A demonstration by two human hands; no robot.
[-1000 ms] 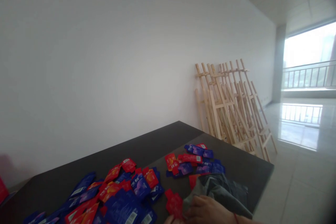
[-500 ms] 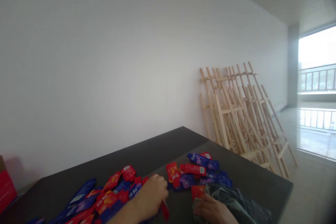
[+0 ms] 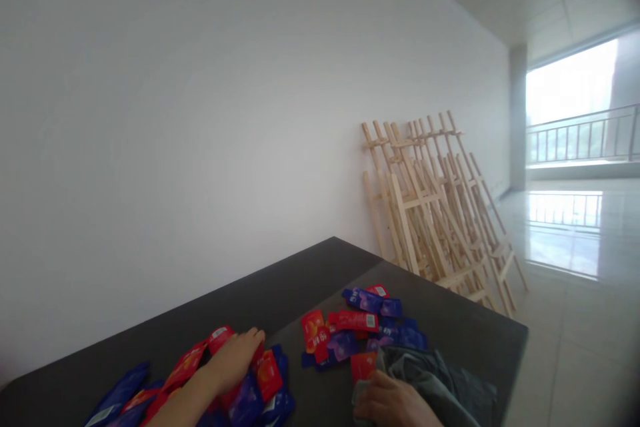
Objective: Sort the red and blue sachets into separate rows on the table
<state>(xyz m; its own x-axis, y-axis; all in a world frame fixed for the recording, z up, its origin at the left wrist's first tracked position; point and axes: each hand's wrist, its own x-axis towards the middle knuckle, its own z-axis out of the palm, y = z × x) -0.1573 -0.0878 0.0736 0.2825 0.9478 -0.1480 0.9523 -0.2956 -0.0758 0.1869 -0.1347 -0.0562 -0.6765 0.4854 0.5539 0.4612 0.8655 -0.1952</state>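
My left hand [image 3: 243,355] reaches over the left pile of red and blue sachets [image 3: 186,367], fingers curled down on a red sachet [image 3: 258,351]; its fingertips are partly hidden. At the lower right, my right hand [image 3: 393,401] is closed on a crumpled dark grey cloth [image 3: 440,380]. An orange-red sachet [image 3: 363,365] lies at the cloth's edge, just beyond my right fingers. Farther back is a second, looser group of red and blue sachets [image 3: 353,320]. Those sachets lie flat and overlap on the dark table.
The black table [image 3: 310,267] has a corner pointing toward the white wall and a right edge beside the pale floor. Several wooden easels [image 3: 430,207] lean against the wall past that edge. A large window with a railing [image 3: 575,137] is at the far right.
My left hand has moved left, from the gap between the two groups onto the left pile. My right hand stays on the cloth. The view has turned slightly right.
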